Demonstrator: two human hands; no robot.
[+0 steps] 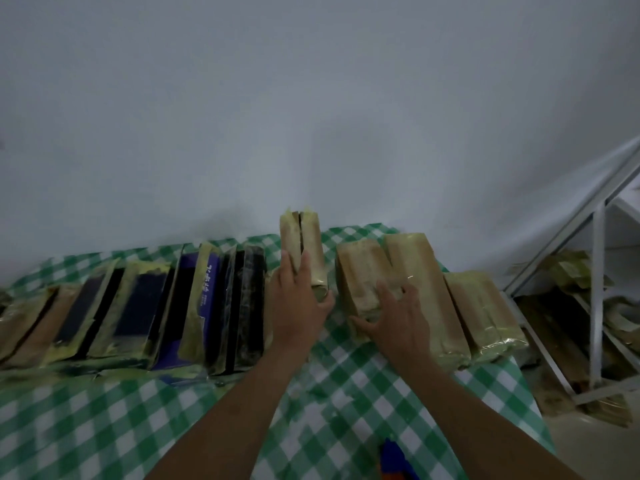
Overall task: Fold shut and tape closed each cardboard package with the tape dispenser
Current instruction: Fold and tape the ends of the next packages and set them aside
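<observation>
Reaching forward over the checked cloth (104, 427), both forearms ran from the near edge toward a row of packages by the wall (311, 98). Nearest the camera, a blue and orange thing (394, 459) showed at the bottom edge, too cropped to tell what it was. The left hand (298, 306) lay on the lower part of a tan package (304, 251), fingers stretched along its face and close together, thumb out to the right against its lower end; it looked pressed flat more than clamped. That package stood nearly upright, its long axis running up toward the wall, top end split by a dark slit between two flaps. The right hand (398, 317) rested with fingers spread on the near end of a second tan package (363, 278), which lay flat with its long axis pointing away and slightly left. Just beside it on the right lay two more taped packages (426, 292), side by side on the same slant. Left of the hands, a row of dark and purple packages (207, 299) leaned against one another, packed close. Off the table to the right stood a white metal frame (595, 271) with scraps piled under it
</observation>
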